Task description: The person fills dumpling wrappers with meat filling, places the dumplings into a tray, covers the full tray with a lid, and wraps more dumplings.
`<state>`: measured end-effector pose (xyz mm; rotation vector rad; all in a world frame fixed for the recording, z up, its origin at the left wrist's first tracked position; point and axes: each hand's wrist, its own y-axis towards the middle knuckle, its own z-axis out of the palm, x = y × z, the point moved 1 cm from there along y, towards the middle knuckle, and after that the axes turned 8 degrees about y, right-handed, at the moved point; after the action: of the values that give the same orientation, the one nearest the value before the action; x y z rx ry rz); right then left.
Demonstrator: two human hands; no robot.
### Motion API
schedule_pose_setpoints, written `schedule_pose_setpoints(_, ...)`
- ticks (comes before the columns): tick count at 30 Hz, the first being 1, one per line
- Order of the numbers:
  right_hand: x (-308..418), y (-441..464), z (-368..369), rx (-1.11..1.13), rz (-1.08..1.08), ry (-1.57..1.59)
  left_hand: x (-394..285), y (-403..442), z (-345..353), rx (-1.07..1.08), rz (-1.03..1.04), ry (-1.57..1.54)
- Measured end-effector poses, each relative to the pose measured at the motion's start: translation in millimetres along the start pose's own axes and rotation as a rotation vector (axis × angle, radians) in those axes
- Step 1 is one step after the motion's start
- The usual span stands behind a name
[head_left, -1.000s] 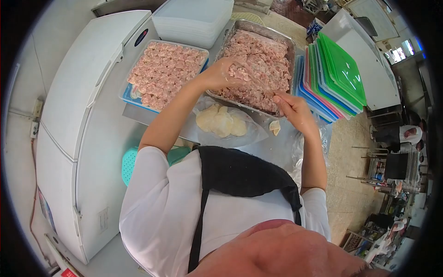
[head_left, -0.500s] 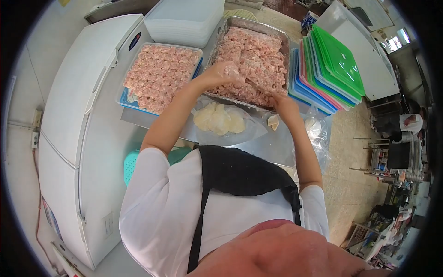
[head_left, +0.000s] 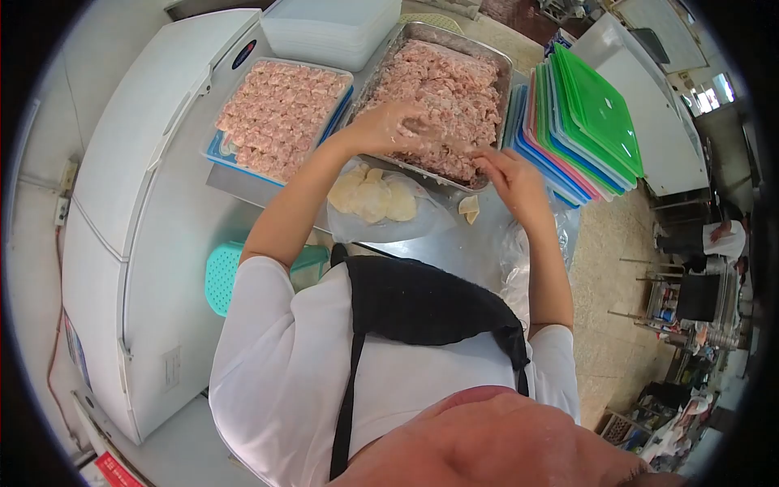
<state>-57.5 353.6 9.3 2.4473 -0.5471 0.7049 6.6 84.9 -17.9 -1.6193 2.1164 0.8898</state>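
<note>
My left hand (head_left: 388, 130) is curled over the near left part of a metal tray (head_left: 505, 91) of ground meat (head_left: 442, 81). What its fingers hold is too small to make out. Over the tray's near right corner, my right hand (head_left: 513, 183) has its thumb and fingers pinched together; a thin object, too blurred to name, seems to reach from them toward the left hand. Pale round dough pieces (head_left: 369, 199) lie on a plastic bag in front of the tray. One small folded piece (head_left: 469, 208) rests to their right.
At left, a plastic tray (head_left: 213, 152) holds rows of meat-topped pieces. Clear containers (head_left: 329, 36) are stacked behind it. Coloured lids (head_left: 596, 114) stand in a pile at right. A white freezer (head_left: 154, 162) is on the left, with a turquoise stool (head_left: 223, 280) near the table.
The view has shifted slightly. The meat visible in my left palm a second ago no longer shows clearly. My right hand has stayed near the tray's corner, its fingers now closer together.
</note>
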Motion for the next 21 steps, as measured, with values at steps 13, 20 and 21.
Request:
schedule_pose_setpoints(13, 57.7, 1.6, -14.4, 0.007, 0.142, -0.017, -16.5, -28.4, -20.4, -0.113, 0.004, -0.137)
schedule_pose_setpoints(20, 75.1, 16.7, 32.0, 0.023, 0.128, 0.065, 29.8, -82.9, -53.3, -0.087, -0.186, -0.187)
schedule_pose_setpoints(21, 75.7, 15.9, 36.9, 0.004, 0.184, 0.104, 31.6, -95.6, -70.1, -0.073, -0.143, -0.117)
